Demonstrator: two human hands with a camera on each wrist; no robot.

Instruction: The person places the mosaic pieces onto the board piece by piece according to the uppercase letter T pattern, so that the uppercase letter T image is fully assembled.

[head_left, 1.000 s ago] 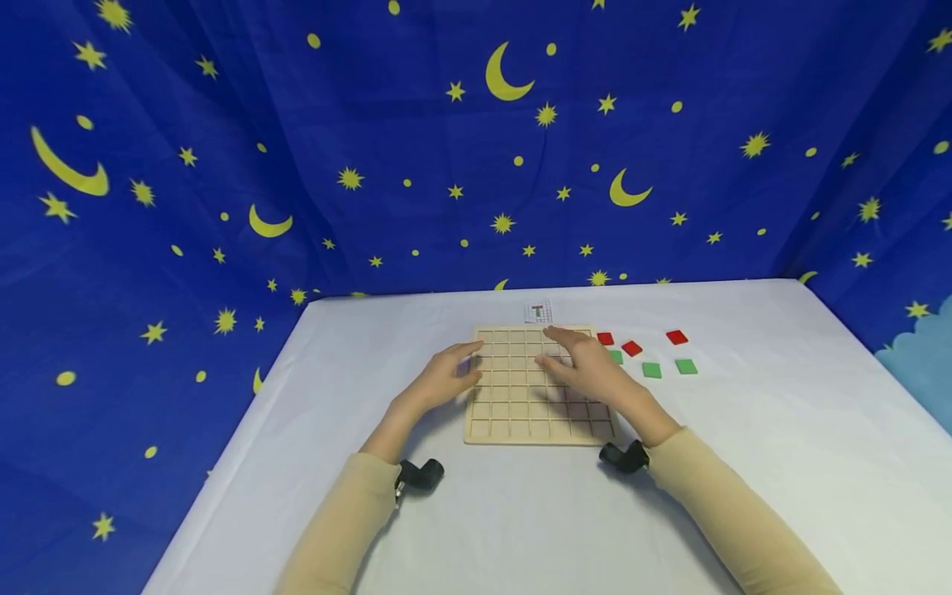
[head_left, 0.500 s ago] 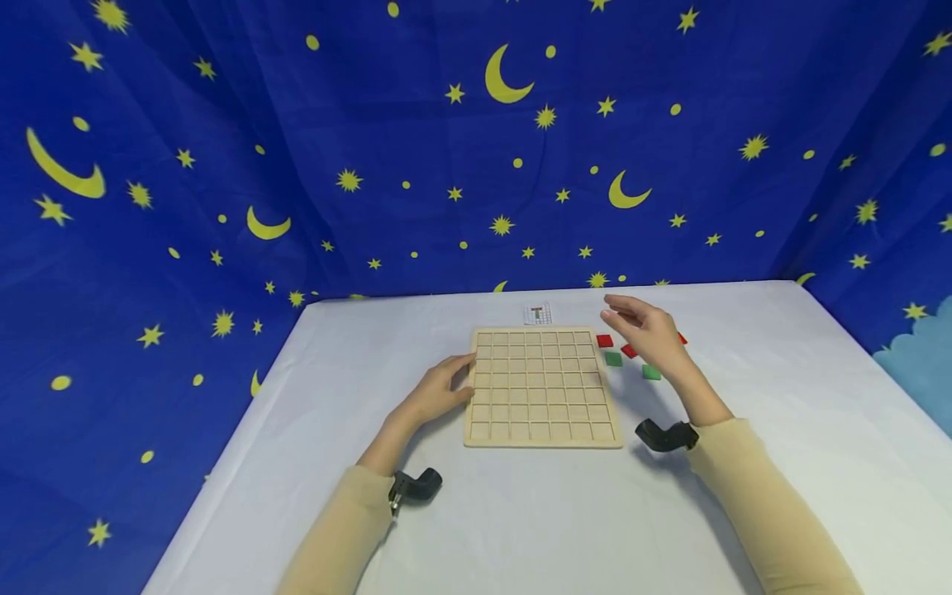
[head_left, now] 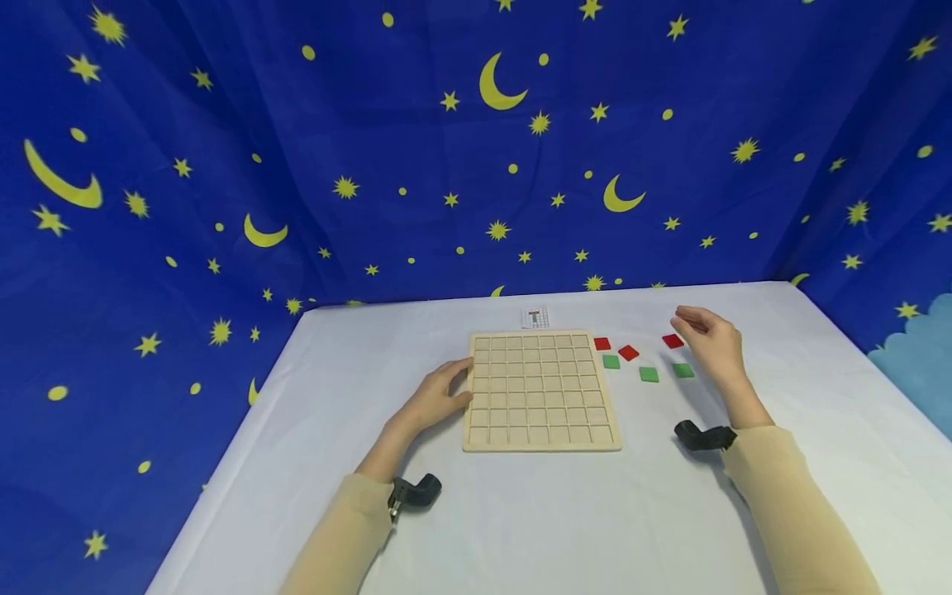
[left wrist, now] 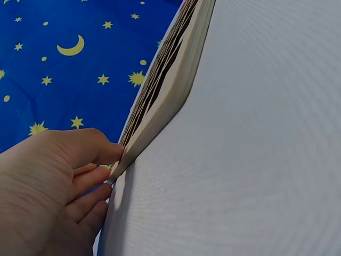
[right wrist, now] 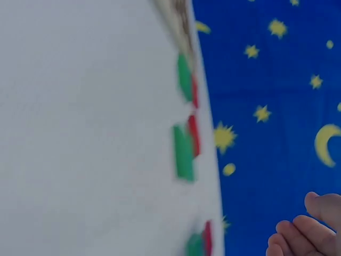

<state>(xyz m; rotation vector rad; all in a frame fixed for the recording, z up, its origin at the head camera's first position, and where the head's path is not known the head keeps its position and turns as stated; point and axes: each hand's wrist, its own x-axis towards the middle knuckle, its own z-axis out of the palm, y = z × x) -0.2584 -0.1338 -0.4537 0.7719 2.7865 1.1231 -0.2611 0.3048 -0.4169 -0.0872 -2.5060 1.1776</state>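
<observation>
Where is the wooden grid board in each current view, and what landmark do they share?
Head: wooden grid board slightly right of centre, lower half.
Left wrist: board at upper centre, seen nearly edge-on.
Right wrist: only part of the board shows, blurred, at top centre.
Shared landmark: blue star-patterned cloth.

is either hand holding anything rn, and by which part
Nothing is held: the left hand only touches the wooden board at its left edge; the right hand appears empty.

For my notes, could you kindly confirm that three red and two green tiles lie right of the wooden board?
Not quite: the head view shows three green tiles, not two, and three red tiles right of the wooden board.
</observation>
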